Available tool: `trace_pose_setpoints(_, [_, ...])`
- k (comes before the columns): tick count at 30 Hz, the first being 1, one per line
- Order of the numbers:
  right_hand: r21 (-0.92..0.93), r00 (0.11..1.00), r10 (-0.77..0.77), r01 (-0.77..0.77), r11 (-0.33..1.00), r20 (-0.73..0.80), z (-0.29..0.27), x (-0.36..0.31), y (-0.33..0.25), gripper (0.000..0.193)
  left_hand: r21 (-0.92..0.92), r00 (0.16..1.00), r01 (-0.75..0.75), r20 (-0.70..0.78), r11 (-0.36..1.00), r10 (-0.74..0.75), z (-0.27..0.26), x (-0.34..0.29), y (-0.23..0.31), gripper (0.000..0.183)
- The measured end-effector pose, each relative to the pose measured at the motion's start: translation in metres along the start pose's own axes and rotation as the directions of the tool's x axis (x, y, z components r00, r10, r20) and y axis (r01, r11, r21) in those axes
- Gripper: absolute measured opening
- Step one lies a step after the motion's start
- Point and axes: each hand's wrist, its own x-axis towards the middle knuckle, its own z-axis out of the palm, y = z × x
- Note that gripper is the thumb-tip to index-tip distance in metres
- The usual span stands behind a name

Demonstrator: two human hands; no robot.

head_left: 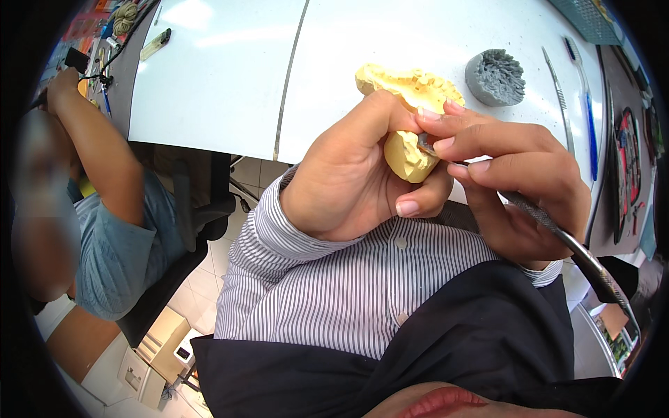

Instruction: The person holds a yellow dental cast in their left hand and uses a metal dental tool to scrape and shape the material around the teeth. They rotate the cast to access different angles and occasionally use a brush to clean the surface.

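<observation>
My left hand [348, 164] is closed around a yellow plaster dental cast [408, 157], keeping it above the table's near edge. My right hand [526, 171] grips a metal dental carving tool [540, 217] like a pen; its tip meets the cast beside my left thumb, and its long curved shaft runs down to the right. Fingers partly hide the tip and the cast's upper side. Just beyond my hands lies a second yellow dental cast [411, 85], with a row of teeth facing up.
On the white table [362, 35] stands a grey round block [495, 78] with a spiky top. Right of it lie a slim metal instrument [557, 94] and a blue-handled brush [589, 111]. A lighter [155, 44] lies far left. Another person in a blue shirt [115, 244] sits at left.
</observation>
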Motion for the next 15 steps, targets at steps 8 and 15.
trace_pose_setpoints(8, [-0.016, 1.0, 0.007, -0.007, 1.0, 0.005, 0.006, 0.002, -0.013, 0.026, 0.076, 1.0, -0.028, 0.015, 0.997, 0.027, 0.002, -0.013, -0.001, 0.04])
trace_pose_setpoints(15, [0.017, 1.0, 0.003, -0.003, 1.0, -0.008, 0.01, -0.001, -0.013, 0.028, -0.013, 0.997, 0.02, -0.077, 1.0, -0.021, 0.011, -0.017, 0.001, 0.041])
